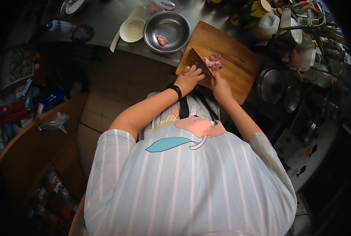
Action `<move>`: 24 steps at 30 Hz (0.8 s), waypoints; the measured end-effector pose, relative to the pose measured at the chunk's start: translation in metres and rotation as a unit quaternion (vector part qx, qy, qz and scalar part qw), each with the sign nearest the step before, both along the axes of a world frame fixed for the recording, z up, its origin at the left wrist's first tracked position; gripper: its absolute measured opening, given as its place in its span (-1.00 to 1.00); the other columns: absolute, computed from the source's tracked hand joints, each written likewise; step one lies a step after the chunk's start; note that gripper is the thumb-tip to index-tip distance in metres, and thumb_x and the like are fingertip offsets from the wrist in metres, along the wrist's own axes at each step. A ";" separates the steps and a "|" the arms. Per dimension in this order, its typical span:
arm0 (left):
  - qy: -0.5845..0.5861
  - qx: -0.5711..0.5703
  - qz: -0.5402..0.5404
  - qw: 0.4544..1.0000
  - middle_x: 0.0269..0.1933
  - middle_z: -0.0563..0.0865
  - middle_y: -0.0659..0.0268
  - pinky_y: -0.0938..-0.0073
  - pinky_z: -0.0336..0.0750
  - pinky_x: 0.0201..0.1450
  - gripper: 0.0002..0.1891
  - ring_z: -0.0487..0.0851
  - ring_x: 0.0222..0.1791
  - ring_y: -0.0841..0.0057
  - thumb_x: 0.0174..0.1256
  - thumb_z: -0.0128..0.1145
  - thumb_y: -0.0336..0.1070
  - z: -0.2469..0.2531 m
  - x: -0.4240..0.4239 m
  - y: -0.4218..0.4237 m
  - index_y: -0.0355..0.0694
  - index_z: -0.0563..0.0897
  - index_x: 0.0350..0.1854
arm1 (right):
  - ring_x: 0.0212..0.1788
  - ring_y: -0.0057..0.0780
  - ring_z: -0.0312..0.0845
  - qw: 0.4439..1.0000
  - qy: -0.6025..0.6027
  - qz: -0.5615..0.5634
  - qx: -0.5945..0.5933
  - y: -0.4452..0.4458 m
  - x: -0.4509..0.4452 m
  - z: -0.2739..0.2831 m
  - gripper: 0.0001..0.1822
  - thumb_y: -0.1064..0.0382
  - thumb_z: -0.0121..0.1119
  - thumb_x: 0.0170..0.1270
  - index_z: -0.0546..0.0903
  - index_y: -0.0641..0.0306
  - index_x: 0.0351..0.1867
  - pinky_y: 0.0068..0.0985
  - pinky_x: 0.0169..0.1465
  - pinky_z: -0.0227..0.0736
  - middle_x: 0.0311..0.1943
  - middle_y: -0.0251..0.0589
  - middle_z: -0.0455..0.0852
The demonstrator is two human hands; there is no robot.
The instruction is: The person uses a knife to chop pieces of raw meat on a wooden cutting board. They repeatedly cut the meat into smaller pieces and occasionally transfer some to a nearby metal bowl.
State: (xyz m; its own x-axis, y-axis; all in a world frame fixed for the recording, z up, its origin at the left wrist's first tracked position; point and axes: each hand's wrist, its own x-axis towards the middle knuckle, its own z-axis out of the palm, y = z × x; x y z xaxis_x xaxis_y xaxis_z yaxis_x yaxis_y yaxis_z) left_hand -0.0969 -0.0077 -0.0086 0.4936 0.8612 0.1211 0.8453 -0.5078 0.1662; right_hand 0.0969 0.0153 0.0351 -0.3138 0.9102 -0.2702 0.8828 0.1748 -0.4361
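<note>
My right hand (221, 87) grips the handle end of a kitchen knife (203, 63) with a broad dark blade. The blade slants across a wooden cutting board (234, 59), its edge against the wood. Cut pieces of raw pink meat (215, 62) lie in a small heap just right of the blade. To the left of the blade, my left hand (190, 79) is bent over the near-left part of the board, its fingertips close to the steel. Whatever may be under those fingers is hidden. A metal bowl (179, 29) left of the board holds one piece of meat (162, 40).
Beside the metal bowl stands a white bowl of pale grains (133, 30), with a long pale stalk (115, 41) passing under it. Bottles and jugs (268, 25) crowd the counter right of the board. Pot lids (270, 85) lie at the right. The steel counter's front edge (160, 60) runs before me.
</note>
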 end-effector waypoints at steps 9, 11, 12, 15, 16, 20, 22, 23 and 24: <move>-0.028 0.037 0.001 0.999 -0.07 0.52 0.43 0.36 0.19 0.19 -0.74 0.45 0.12 0.46 0.19 0.18 -0.25 0.001 0.002 0.001 0.13 0.58 -0.06 | -0.31 0.36 0.62 1.000 -0.009 -0.020 -0.018 0.008 -0.010 0.004 -0.80 0.20 0.06 0.46 0.43 0.32 -0.16 0.16 -0.21 0.48 -0.42 0.33 0.68; -0.021 0.039 0.009 0.999 -0.08 0.52 0.44 0.36 0.20 0.18 -0.74 0.45 0.12 0.45 0.18 0.19 -0.25 0.002 0.002 0.000 0.14 0.57 -0.06 | -0.29 0.37 0.62 1.000 0.002 -0.020 -0.020 -0.001 0.000 0.000 -0.79 0.18 0.06 0.46 0.43 0.31 -0.16 0.16 -0.20 0.48 -0.42 0.33 0.68; -0.018 0.036 0.006 0.999 -0.09 0.51 0.44 0.36 0.20 0.18 -0.75 0.45 0.11 0.46 0.21 0.19 -0.23 0.001 0.001 0.000 0.13 0.57 -0.06 | -0.29 0.37 0.62 1.000 0.007 -0.018 -0.021 -0.005 0.006 0.000 -0.78 0.18 0.07 0.46 0.43 0.31 -0.15 0.15 -0.20 0.48 -0.41 0.33 0.68; -0.019 0.027 0.003 0.999 -0.09 0.51 0.44 0.34 0.19 0.18 -0.81 0.45 0.11 0.46 0.29 0.18 -0.17 0.001 -0.001 0.001 0.13 0.57 -0.07 | -0.27 0.37 0.61 0.999 -0.015 -0.028 -0.042 -0.005 0.026 0.009 -0.78 0.16 0.07 0.46 0.44 0.29 -0.16 0.15 -0.19 0.47 -0.41 0.31 0.68; -0.025 0.024 0.006 0.999 -0.09 0.51 0.44 0.34 0.18 0.20 -0.83 0.44 0.12 0.46 0.32 0.16 -0.14 0.001 0.000 0.001 0.13 0.56 -0.07 | -0.25 0.34 0.61 0.999 -0.011 -0.026 -0.042 0.000 0.030 0.013 -0.78 0.14 0.07 0.46 0.44 0.28 -0.17 0.14 -0.17 0.46 -0.40 0.29 0.68; -0.073 0.022 -0.004 0.997 -0.14 0.51 0.40 0.36 0.21 0.15 -0.81 0.47 0.07 0.45 0.38 0.16 -0.04 0.011 -0.004 0.004 0.05 0.58 -0.11 | -0.25 0.32 0.60 0.998 -0.010 -0.006 -0.064 0.022 0.034 0.027 -0.77 0.13 0.08 0.46 0.45 0.27 -0.18 0.11 -0.16 0.45 -0.40 0.28 0.68; -0.090 -0.002 0.008 0.996 -0.12 0.52 0.40 0.37 0.22 0.14 -0.81 0.47 0.07 0.45 0.38 0.17 -0.06 0.016 -0.007 0.003 0.02 0.59 -0.11 | -0.25 0.33 0.60 0.999 0.004 -0.017 -0.045 0.024 0.032 0.038 -0.76 0.12 0.09 0.47 0.45 0.27 -0.18 0.11 -0.17 0.44 -0.40 0.29 0.67; -0.098 -0.014 0.014 0.995 -0.12 0.53 0.40 0.37 0.23 0.14 -0.81 0.47 0.07 0.45 0.37 0.17 -0.07 0.019 -0.008 0.003 0.01 0.60 -0.10 | -0.25 0.33 0.59 0.999 0.010 -0.022 -0.036 0.024 0.032 0.040 -0.76 0.12 0.09 0.47 0.45 0.26 -0.18 0.11 -0.18 0.44 -0.41 0.29 0.67; -0.107 -0.004 0.021 0.994 -0.10 0.54 0.40 0.37 0.23 0.14 -0.81 0.47 0.07 0.45 0.37 0.17 -0.08 0.023 -0.009 0.003 0.00 0.60 -0.09 | -0.26 0.33 0.59 0.999 0.018 -0.029 -0.037 0.020 0.032 0.041 -0.76 0.11 0.09 0.48 0.45 0.26 -0.19 0.11 -0.19 0.43 -0.41 0.29 0.67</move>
